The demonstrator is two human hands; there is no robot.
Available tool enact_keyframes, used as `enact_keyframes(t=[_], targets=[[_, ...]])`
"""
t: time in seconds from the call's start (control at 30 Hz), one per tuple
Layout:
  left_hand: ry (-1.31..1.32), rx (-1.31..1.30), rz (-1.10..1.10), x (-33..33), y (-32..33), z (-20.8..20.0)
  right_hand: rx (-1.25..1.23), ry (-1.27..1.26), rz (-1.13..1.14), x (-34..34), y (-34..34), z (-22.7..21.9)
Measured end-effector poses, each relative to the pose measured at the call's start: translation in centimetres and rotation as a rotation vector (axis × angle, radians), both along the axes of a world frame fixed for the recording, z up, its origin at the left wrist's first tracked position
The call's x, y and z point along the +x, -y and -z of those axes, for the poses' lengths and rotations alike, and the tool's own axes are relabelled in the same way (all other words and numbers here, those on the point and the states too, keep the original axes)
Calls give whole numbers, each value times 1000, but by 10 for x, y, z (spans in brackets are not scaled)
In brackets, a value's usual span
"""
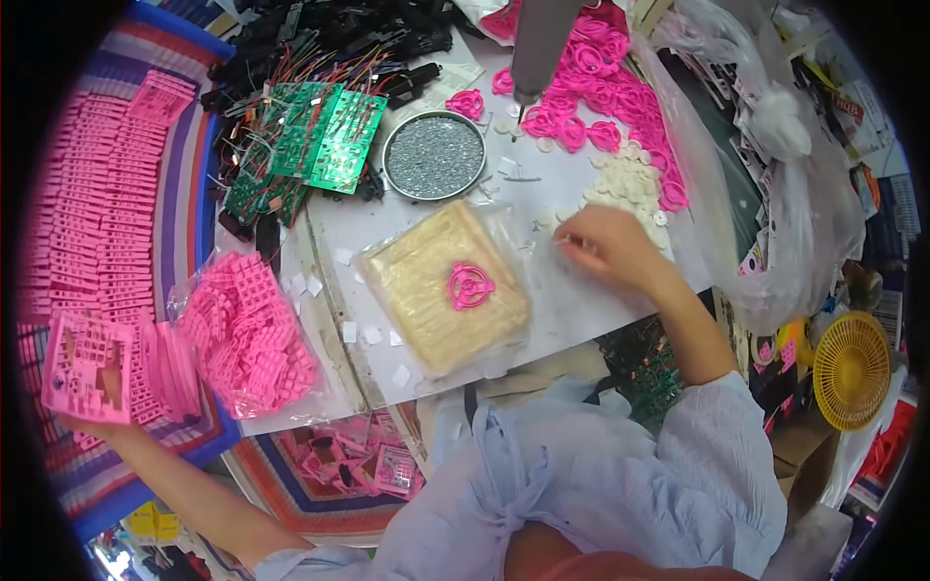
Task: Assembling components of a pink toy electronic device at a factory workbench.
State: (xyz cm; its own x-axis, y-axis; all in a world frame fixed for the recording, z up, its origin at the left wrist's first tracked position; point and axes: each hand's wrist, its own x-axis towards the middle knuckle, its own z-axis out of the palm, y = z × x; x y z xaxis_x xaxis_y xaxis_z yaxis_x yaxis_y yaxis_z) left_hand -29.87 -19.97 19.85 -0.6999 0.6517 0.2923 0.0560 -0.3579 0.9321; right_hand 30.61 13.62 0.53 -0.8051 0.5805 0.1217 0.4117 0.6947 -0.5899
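Observation:
Far out to the left, my left hand (95,426) grips the lower edge of a pink plastic housing (60,373) with slots and a large cut-out, beside stacks of similar pink housings (102,203). My right hand (615,247) is over the table near a pile of small white discs (630,184). Its fingers are bent together, and anything between them is too small to make out. Between the hands, a square pad wrapped in clear plastic (412,315) lies at an angle. On top of it rests a round pink ring part (470,287).
A round tin (389,167) of small metal screws stands behind the pad. Above it hangs a grey screwdriver (541,53), tip down. Green circuit boards (329,136) with wires lie back left, pink rings (591,87) back right. A bag of pink grids (254,334) sits left.

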Motion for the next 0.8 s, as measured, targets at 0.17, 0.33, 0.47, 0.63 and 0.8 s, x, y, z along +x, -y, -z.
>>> enact_keyframes(t=[0.17, 0.33, 0.47, 0.63, 0.8], targets=[[654, 299, 868, 156, -103, 85, 120, 77, 353, 25, -71, -3], [1196, -95, 1046, 263, -117, 200, 172, 138, 364, 13, -96, -7], [1220, 42, 1061, 267, -109, 222, 279, 243, 253, 0, -96, 0], [962, -173, 382, 268, -85, 178, 288, 188, 336, -5, -96, 1], [855, -179, 187, 290, -78, 176, 220, 111, 413, 12, -104, -7]])
